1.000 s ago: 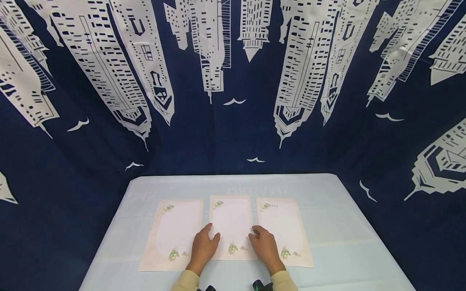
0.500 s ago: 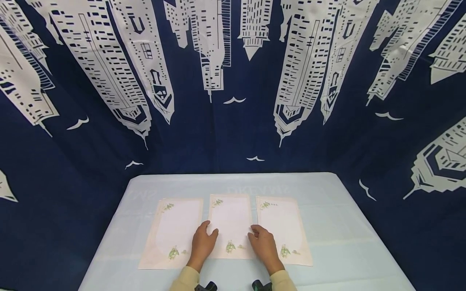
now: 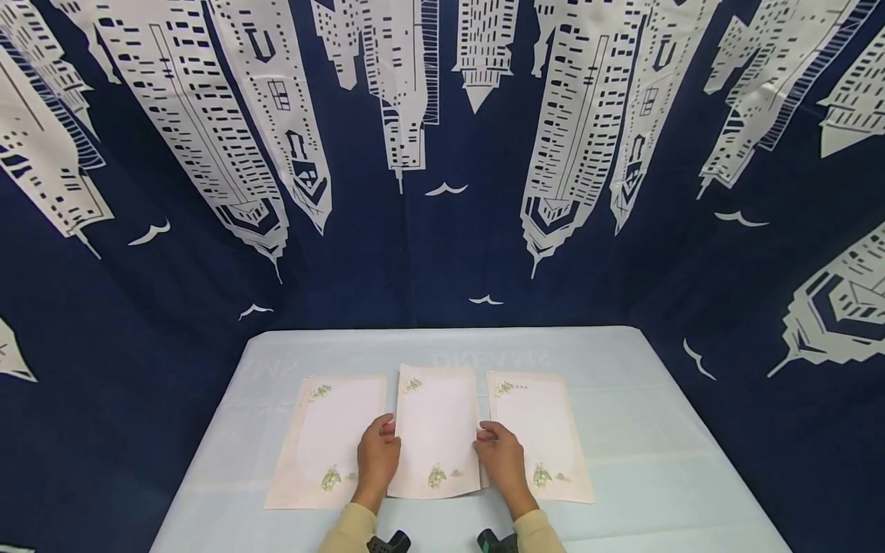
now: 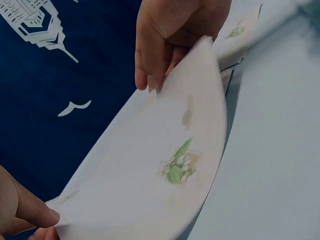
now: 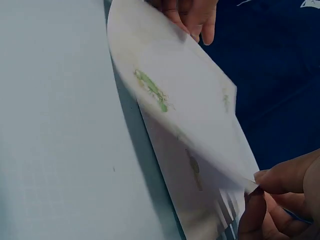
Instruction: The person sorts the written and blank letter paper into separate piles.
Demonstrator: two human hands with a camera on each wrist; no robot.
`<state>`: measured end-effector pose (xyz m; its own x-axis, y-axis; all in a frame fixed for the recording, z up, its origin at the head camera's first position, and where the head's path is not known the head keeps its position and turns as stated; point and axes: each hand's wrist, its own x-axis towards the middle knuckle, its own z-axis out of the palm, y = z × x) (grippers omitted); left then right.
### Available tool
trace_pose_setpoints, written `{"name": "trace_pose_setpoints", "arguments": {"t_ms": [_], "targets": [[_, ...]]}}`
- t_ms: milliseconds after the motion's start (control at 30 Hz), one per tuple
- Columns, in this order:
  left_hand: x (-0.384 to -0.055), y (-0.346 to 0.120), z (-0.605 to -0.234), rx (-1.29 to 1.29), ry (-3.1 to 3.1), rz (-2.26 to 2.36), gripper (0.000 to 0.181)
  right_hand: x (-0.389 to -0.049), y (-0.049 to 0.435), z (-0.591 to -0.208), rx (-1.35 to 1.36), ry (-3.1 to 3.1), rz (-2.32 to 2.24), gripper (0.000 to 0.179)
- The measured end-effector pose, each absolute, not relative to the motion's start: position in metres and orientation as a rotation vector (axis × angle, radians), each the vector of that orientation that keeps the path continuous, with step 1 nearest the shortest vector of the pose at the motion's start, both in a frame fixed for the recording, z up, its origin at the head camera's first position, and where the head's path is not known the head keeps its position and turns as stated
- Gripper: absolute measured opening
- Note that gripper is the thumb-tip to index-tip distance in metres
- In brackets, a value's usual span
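Note:
The middle sheet of letter paper (image 3: 439, 430), pale pink-bordered with green plant prints, is raised off the table and bowed. My left hand (image 3: 378, 463) pinches its left edge between thumb and fingers. On the opposite edge, the thumb and fingers of my right hand (image 3: 504, 466) pinch the paper, as the right wrist view shows up close. Beneath the raised sheet (image 5: 185, 85) lies more printed paper (image 5: 172, 170); I cannot tell whether it is a separate sheet under it. Matching sheets lie flat to the left (image 3: 332, 430) and right (image 3: 535, 422).
A pale cloth-covered table (image 3: 664, 476) carries the papers. Behind and around it hangs a dark blue curtain (image 3: 429, 253) with white buildings and birds. Black devices sit at my left wrist (image 3: 389, 542) and right wrist (image 3: 496, 541).
The middle sheet lay flat and now is lifted, its lower edge bowing. My left hand shifted slightly left and closed its thumb and fingers on the edge; my right hand barely moved.

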<state>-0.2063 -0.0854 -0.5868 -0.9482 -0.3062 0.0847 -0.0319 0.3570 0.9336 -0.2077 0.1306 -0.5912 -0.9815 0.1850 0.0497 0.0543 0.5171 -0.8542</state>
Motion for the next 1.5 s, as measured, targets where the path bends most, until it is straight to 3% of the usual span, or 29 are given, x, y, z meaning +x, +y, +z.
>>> {"name": "trace_pose_setpoints", "arguments": {"t_ms": [233, 533, 1000, 1500], "targets": [[-0.207, -0.097, -0.588, 0.292, -2.390, -1.541, 0.035, -0.208, 0.125, -0.589, -0.290, -2.566, 1.716, 0.037], [-0.203, -0.124, -0.587, 0.408, -2.361, -1.626, 0.030, -0.209, 0.111, -0.588, -0.210, -2.506, 1.875, 0.029], [-0.196, -0.190, -0.573, 0.524, -2.426, -1.530, 0.029, -0.217, 0.051, -0.584, -0.051, -2.469, 2.070, 0.025], [-0.194, -0.229, -0.572, 0.512, -2.492, -1.350, 0.029, -0.220, -0.008, -0.587, -0.011, -2.468, 2.055, 0.020]]}}
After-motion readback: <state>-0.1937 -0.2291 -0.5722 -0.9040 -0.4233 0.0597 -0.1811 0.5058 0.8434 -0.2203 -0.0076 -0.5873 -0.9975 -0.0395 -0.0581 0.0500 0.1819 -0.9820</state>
